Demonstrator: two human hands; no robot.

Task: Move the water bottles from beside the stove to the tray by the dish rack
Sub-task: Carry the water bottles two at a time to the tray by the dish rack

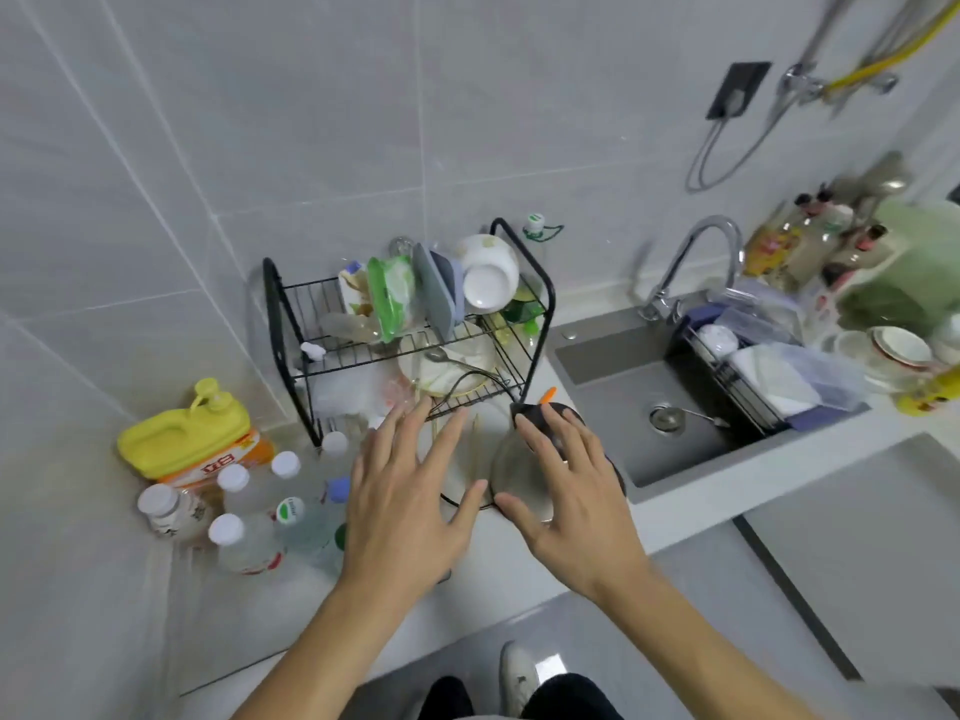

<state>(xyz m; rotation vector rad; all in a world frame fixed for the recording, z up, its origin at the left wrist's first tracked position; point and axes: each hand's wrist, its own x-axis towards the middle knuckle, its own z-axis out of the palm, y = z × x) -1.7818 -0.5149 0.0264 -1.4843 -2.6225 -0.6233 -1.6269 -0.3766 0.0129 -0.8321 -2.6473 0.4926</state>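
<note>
Several clear plastic water bottles (249, 532) at near left: light, smooth, squashy; grip mid-body. Left hand (405, 491) and right hand (566, 496) spread, empty.

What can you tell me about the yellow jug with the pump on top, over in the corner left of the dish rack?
The yellow jug looks like glossy plastic, squat and boxy, with a moulded handle and a pale yellow pump on top. A white and orange label with red print wraps its lower front. It stands upright on the counter in the tiled corner, left of the dish rack. Clear bottles with white caps crowd its front; whether they touch it is unclear.
</note>
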